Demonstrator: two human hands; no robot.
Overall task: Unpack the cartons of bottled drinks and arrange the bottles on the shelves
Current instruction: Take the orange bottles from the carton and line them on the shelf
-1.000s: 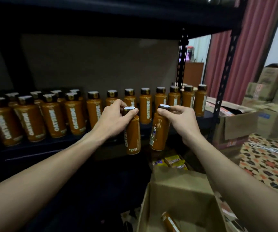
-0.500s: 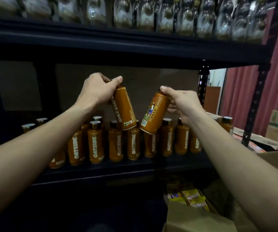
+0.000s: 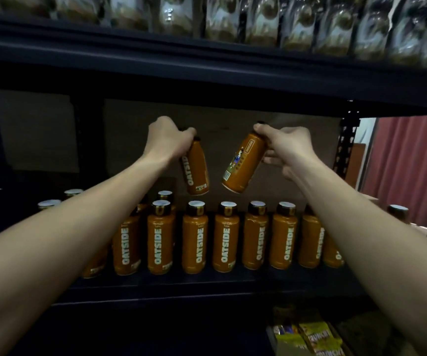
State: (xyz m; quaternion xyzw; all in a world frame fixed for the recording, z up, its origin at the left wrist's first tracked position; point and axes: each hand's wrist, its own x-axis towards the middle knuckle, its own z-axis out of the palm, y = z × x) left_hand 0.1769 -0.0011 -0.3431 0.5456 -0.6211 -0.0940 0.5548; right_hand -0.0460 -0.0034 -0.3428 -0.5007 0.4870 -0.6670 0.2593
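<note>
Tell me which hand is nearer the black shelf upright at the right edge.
Right. The right hand holds its bottle a short way left of the upright; the left hand is farther left, beyond both bottles.

Open gap above bottle row [image 3: 222, 235] (front-packed)

A shop stockroom or storage area: dark metal racking [image 3: 207, 60] carries a front row of identical orange OATSIDE bottles [image 3: 194, 237], rows of bagged goods [image 3: 297, 24] on the shelf above, and yellow snack packets [image 3: 315, 337] below; red curtain [image 3: 413, 176] at far right.
</note>
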